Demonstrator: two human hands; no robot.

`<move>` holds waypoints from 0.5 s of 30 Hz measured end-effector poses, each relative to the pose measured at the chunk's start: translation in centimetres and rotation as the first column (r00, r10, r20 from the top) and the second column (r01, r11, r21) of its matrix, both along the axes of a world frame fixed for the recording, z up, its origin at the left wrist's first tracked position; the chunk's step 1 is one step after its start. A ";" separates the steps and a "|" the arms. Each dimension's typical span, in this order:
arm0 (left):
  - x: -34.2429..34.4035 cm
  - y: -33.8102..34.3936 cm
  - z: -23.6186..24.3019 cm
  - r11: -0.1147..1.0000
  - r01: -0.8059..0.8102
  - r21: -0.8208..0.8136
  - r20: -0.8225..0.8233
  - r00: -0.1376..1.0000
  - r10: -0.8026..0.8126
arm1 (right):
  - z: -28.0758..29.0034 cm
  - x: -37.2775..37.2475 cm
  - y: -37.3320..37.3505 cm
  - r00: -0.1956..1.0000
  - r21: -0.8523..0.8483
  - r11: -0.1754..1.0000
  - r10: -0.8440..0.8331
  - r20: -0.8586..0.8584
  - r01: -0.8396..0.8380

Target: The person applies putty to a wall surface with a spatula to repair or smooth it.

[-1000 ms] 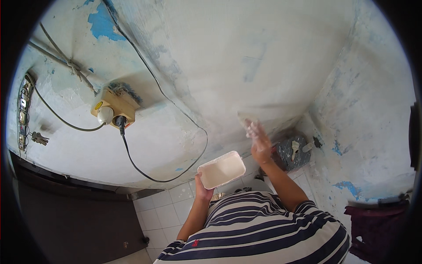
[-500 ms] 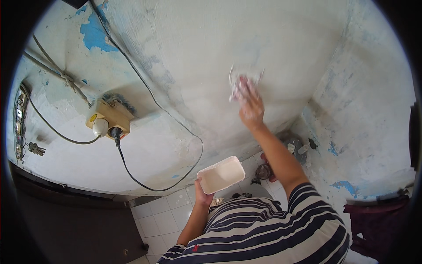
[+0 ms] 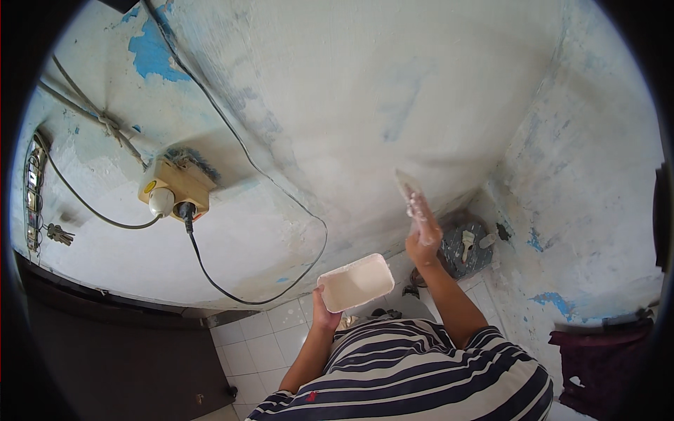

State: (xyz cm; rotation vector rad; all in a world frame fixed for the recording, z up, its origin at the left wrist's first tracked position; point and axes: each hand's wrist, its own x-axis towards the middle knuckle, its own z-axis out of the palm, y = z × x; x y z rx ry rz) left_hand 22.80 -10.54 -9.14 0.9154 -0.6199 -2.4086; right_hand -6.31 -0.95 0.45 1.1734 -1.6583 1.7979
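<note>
A whitish rectangular tub (image 3: pixel 356 283) with pale, creamy matter inside is gripped at its near left edge by my left hand (image 3: pixel 324 310), thumb over the rim. In my right hand (image 3: pixel 424 235) is a thin, pale putty spreader (image 3: pixel 407 184), tilted so that its flat side is seen nearly edge-on. White paste smears the fingers around it. Beyond it rises the off-white wall (image 3: pixel 337 84), with a faint bluish streak above the spreader. Whether the spreader's tip touches the wall I cannot tell.
A socket box (image 3: pixel 175 188) with two plugs is fixed to the left of the wall, and a black cable (image 3: pixel 325 231) loops down from it. At the wall's foot stands a grey bucket-like container (image 3: pixel 477 258) with things on top. Dark cloth (image 3: pixel 604 361) hangs right; a dark cabinet (image 3: pixel 119 344) stands left.
My right hand has come down and slightly right with the spreader, which has turned from facing the wall broadly to nearly edge-on. The tub and my left hand have hardly moved.
</note>
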 end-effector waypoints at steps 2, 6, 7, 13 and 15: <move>-0.1 0.1 -0.2 1.000 -0.006 0.018 0.000 1.000 0.006 | 3.0 -1.6 -0.1 0.989 -0.052 0.996 -0.082 -0.126 0.076; -0.2 -0.3 -1.6 0.998 0.023 -0.050 -0.006 1.000 -0.023 | 12.9 -5.4 -2.8 0.849 -0.167 0.958 -0.284 -0.446 0.233; -0.4 -0.2 -1.2 0.999 0.019 -0.027 -0.022 1.000 -0.019 | 14.5 -5.7 -4.0 0.807 -0.194 0.939 -0.343 -0.481 0.284; -0.7 0.8 -0.5 1.000 0.026 -0.016 -0.026 0.999 -0.026 | 9.4 -3.3 -8.5 0.851 -0.038 0.966 -0.242 -0.465 0.254; -1.0 0.7 -1.0 0.999 0.012 -0.033 -0.034 0.999 -0.013 | 4.1 -2.3 -8.0 0.878 0.035 0.975 -0.181 -0.444 0.219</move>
